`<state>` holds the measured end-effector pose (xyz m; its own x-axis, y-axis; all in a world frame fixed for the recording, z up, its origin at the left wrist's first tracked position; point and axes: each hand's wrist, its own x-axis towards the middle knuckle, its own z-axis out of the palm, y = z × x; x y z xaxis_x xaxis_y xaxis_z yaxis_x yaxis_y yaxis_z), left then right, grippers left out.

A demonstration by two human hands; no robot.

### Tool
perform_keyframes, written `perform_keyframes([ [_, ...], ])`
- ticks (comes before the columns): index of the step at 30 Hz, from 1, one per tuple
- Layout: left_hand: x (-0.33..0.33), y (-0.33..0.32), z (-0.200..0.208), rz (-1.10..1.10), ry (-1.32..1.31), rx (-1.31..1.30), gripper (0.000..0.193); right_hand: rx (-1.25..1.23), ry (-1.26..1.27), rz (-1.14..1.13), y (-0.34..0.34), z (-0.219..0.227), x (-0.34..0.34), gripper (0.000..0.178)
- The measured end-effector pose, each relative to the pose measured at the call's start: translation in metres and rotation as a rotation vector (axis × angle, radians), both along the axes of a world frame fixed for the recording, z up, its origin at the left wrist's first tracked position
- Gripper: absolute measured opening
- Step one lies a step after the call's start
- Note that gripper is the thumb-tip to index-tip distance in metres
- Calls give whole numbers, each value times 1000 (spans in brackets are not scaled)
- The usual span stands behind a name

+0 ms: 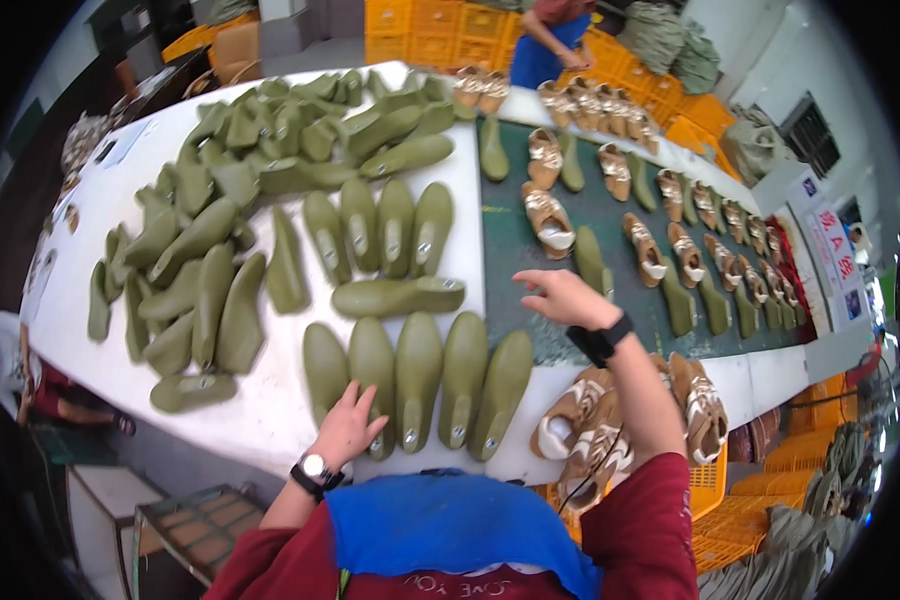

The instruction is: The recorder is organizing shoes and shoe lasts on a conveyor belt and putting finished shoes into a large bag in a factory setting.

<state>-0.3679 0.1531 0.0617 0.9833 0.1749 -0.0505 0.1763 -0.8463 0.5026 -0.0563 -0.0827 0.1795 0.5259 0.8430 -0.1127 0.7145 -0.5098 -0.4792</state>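
Observation:
My left hand (351,425), a watch on its wrist, lies with fingers spread at the lower ends of a row of olive-green shoe lasts (418,370). Its fingertips overlap the second last from the left; firm contact is hard to tell. Over the edge of a dark green belt (545,345) hovers my right hand (568,300), empty, index finger stretched to the left and a black band on the wrist. Just beyond it are a brown-and-white shoe (547,217) and a green last (588,255). One last (398,297) lies crosswise between two upright-pointing rows.
A heap of loose lasts (195,240) covers the white table's left part. Brown shoes paired with lasts (678,305) line the belt. More shoes (595,440) sit by my right forearm. Another person (547,40) stands across the table, near orange crates (435,22).

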Motion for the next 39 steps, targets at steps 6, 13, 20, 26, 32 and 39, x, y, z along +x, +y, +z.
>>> perform_keyframes([
  [6, -9, -7, 5, -67, -45, -70, 57, 61, 60, 239, -6, 55, -122, 37],
  [13, -57, 52, 3, 160, -220, 193, 59, -181, 91, 80, -40, -4, -200, 47],
  [20, -48, 176, -38, 402, -158, 309, 65, -48, -70, -349, -27, -85, -230, 58],
  [26, 7, 208, -62, 604, -35, 607, 94, -203, -172, -564, 7, -106, -237, 60],
  [32, 26, 221, -48, 720, 22, 202, 81, -69, -271, -574, -4, -127, -241, 48],
  [39, 1, 135, -61, 583, -2, 364, 113, -17, -258, -610, 1, -124, -240, 43],
])
